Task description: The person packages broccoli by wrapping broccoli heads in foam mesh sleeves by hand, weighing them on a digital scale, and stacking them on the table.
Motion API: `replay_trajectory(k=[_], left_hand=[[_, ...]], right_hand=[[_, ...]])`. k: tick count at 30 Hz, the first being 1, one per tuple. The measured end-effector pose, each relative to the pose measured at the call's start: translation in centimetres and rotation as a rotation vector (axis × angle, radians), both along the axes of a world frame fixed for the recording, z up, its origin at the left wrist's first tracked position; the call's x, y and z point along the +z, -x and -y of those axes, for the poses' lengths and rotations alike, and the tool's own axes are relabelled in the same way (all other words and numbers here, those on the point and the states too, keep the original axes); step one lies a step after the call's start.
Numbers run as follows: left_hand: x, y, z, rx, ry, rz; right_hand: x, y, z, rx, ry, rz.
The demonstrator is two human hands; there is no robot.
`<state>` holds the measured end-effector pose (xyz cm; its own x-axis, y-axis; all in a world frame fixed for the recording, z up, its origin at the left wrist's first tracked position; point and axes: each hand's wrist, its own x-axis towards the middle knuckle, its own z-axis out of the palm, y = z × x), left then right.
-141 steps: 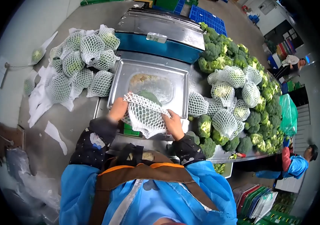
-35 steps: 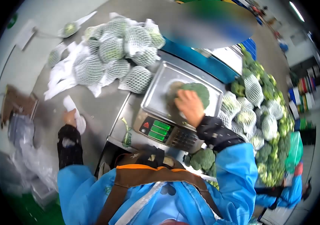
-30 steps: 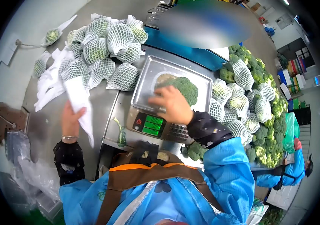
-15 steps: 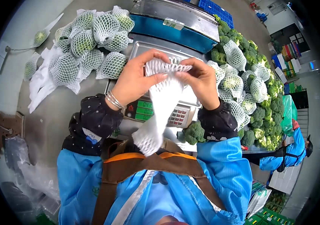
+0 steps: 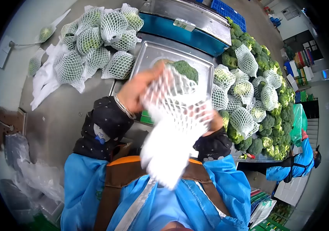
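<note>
Between my two hands a white foam net sleeve (image 5: 178, 111) is stretched wide, its loose tail hanging toward my chest. My left hand (image 5: 135, 91), smeared by motion, grips the left side of its mouth. At the other side my right hand (image 5: 215, 124) holds the mesh, its fingers mostly hidden behind the netting. A bare broccoli head (image 5: 186, 71) shows just past the net's mouth, over the metal tray of the weighing scale (image 5: 145, 58). Part of the scale's green display (image 5: 146, 118) peeks out below my left wrist.
Several net-wrapped broccoli heads (image 5: 91, 40) are piled at the left beside loose white nets (image 5: 45, 79). To the right lies a big heap of broccoli (image 5: 285, 111), some netted (image 5: 243, 89). A wrapping machine (image 5: 187, 19) stands behind the scale. A co-worker (image 5: 301, 159) holds a green bag.
The net, bunched in my fingers before, is now spread wide and has come lower. My hands have moved apart and down, and a broccoli head now shows behind the net.
</note>
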<state>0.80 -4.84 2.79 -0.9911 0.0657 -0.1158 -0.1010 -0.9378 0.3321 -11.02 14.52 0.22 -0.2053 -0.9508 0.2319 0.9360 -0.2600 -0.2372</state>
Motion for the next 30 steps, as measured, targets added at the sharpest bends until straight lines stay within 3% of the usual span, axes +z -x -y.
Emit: replay_trajectory(k=[1,3,6,7,9,10,11,12,13,15,16,17,19,21,22,23,25,27,28,29,30], left_hand=[[-0.9,-0.5,-1.3,-0.044,0.277,0.058],[-1.6,-1.3,-2.7,-0.035,0.198,0.078],[-1.7,-1.8,-3.1,0.021,0.063,0.083],[-1.4,-1.8,-2.9,0.077,0.002,0.069],[-4.9,-3.7,-2.4,0.104,0.344,0.234],[-6.2,-4.0,-3.7,0.223,0.648,0.229],[-9.4,-4.5,-3.7,0.339,1.250,0.211],[-11.0,-4.5,-3.7,0.410,1.090,0.361],[-12.1,-4.2,-3.7,0.470,0.924,0.507],[-13.3,-1.8,-2.8,0.558,1.096,0.615],[-13.2,-0.5,-1.9,0.542,1.203,0.642],[-13.8,1.4,-1.1,0.630,1.406,0.714],[-11.8,4.1,0.4,0.588,1.493,0.694],[-13.9,6.8,2.0,0.534,1.695,0.718],[-13.3,8.0,2.2,0.333,1.840,0.714],[-14.3,8.8,2.2,0.397,1.795,0.634],[-17.7,8.9,4.7,0.626,2.430,-0.034],[-8.4,5.6,2.4,0.535,2.059,-0.132],[-5.0,3.7,2.2,0.332,2.135,-0.202],[-2.6,2.1,2.0,0.123,2.192,-0.266],[-1.2,1.0,0.5,0.285,1.919,-0.059]], right_hand=[[0.7,0.6,-0.8,-0.058,-0.076,-0.099],[2.7,0.6,-1.0,-0.096,-0.200,-0.171],[0.6,0.2,-1.7,-0.083,-0.319,-0.137],[-0.2,-0.1,-2.6,-0.034,-0.255,-0.140],[-0.7,-0.2,-3.8,-0.163,-0.633,-0.404],[-3.4,0.6,-4.6,-0.314,-0.773,-0.904],[-6.2,1.6,-5.4,-0.473,-0.886,-1.411],[-6.7,1.9,-6.0,-0.657,-1.011,-1.733],[-9.1,2.3,-6.1,-0.862,-0.972,-1.711],[-8.5,3.2,-4.7,-0.853,-1.268,-1.708],[-9.1,4.5,-3.2,-1.155,-1.000,-1.755],[-8.2,5.3,-2.2,-1.073,-1.062,-1.668],[-5.4,7.0,-0.4,-0.905,-1.121,-1.662],[-8.1,9.4,1.3,-0.958,-1.031,-1.726],[-10.4,10.4,1.8,-0.916,-0.935,-1.785],[-13.6,11.5,2.2,-0.948,-0.891,-1.712],[-11.0,12.1,1.3,-0.600,-1.054,-1.601],[-9.9,9.2,-2.4,-0.972,-0.746,-2.040],[-7.7,6.9,-3.3,-0.688,-0.900,-1.531],[-4.7,4.7,-4.0,-0.480,-0.948,-1.239],[-1.7,2.5,-4.7,-0.312,-1.024,-0.938]])
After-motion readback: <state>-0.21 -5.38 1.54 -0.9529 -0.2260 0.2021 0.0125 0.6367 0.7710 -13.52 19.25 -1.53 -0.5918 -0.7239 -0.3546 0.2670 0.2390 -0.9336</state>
